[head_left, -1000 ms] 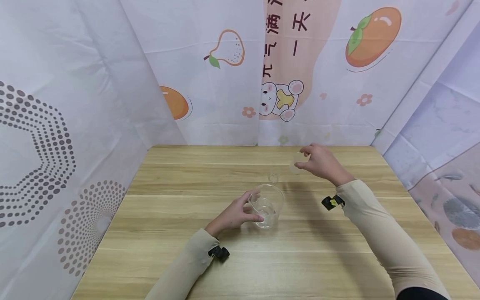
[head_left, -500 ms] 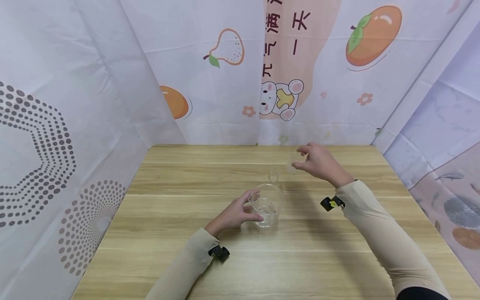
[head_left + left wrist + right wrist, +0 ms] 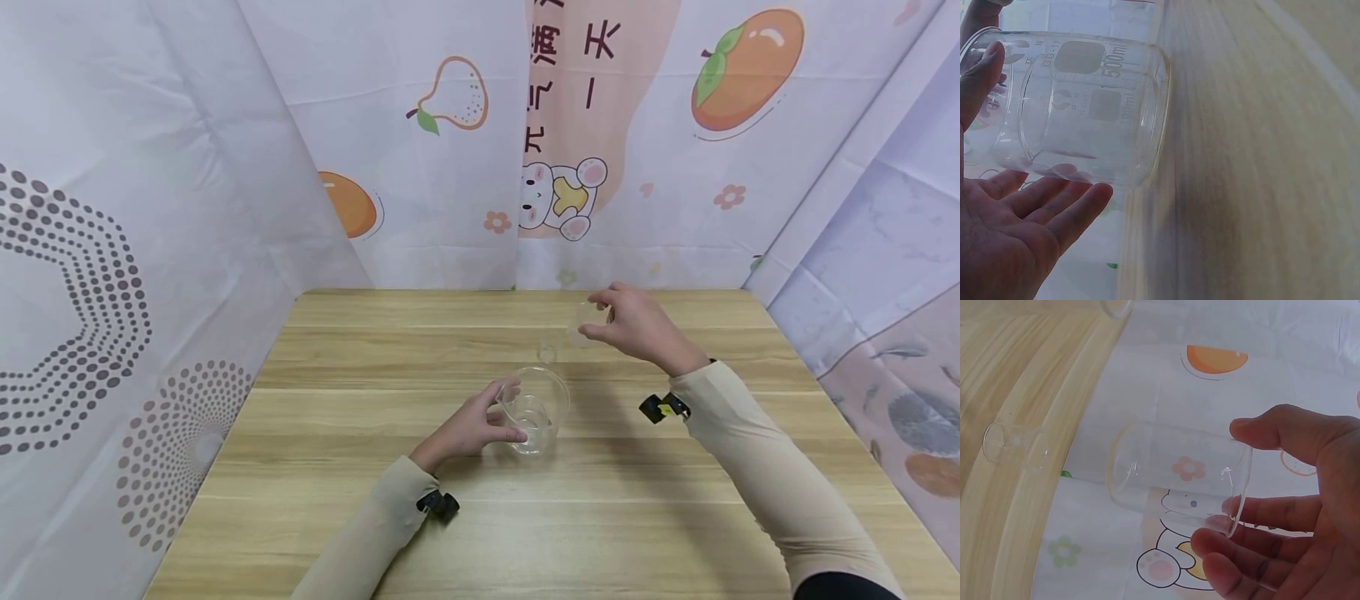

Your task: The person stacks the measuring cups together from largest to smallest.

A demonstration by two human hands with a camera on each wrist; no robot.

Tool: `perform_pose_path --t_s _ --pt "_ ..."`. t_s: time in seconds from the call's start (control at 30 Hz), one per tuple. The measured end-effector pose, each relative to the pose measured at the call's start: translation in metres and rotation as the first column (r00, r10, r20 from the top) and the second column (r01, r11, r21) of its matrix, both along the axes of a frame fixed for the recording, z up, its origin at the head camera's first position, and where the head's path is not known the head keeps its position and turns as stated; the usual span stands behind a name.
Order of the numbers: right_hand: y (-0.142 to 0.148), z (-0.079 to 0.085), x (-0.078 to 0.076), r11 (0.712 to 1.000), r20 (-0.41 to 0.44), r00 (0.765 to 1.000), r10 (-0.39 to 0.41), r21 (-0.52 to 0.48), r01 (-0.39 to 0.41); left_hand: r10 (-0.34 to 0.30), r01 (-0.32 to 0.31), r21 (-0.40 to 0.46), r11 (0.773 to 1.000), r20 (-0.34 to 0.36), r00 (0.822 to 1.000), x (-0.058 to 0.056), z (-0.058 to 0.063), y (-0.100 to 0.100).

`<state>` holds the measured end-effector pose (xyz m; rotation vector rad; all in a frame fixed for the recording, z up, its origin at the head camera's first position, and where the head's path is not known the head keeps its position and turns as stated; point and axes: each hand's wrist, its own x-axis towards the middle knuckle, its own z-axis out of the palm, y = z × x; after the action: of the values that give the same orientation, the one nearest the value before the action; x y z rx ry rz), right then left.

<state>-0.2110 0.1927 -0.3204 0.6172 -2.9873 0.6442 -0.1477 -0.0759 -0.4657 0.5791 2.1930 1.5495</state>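
Observation:
A large clear glass beaker (image 3: 1082, 57) marked 500ml stands on the table in front of my left hand (image 3: 474, 425). My left hand holds its side, thumb in front and fingers behind. Inside the large one sits a smaller beaker (image 3: 1105, 105) with its own pale printed mark. Farther back and to the right, above the table, my right hand (image 3: 637, 327) pinches a clear glass beaker (image 3: 1179, 469) near its rim between thumb and fingers. No print on it can be made out. A tiny clear glass vessel (image 3: 547, 353) stands on the table between the two hands.
The wood-grain table (image 3: 360, 467) reaches back to a white curtain (image 3: 420, 200) with fruit prints. More printed cloth (image 3: 75, 333) hangs at the left, and another sheet (image 3: 885, 250) at the right.
My right hand has drifted slightly to the left with the beaker it pinches, closer to the tiny vessel. The left hand and the large beaker have stayed in place.

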Motion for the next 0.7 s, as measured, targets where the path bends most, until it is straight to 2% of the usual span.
perform_pose_path --t_s 0.3,0.7 --pt "-0.004 0.003 0.004 1.000 -0.006 1.000 0.013 -0.013 -0.014 -0.021 0.021 0.016 1.000 0.017 1.000 0.012 0.032 -0.001" --pt "-0.010 0.009 0.012 0.999 0.014 0.999 0.048 -0.025 -0.048 -0.019 0.019 0.004 1.000 0.019 1.000 0.012 0.032 -0.002"
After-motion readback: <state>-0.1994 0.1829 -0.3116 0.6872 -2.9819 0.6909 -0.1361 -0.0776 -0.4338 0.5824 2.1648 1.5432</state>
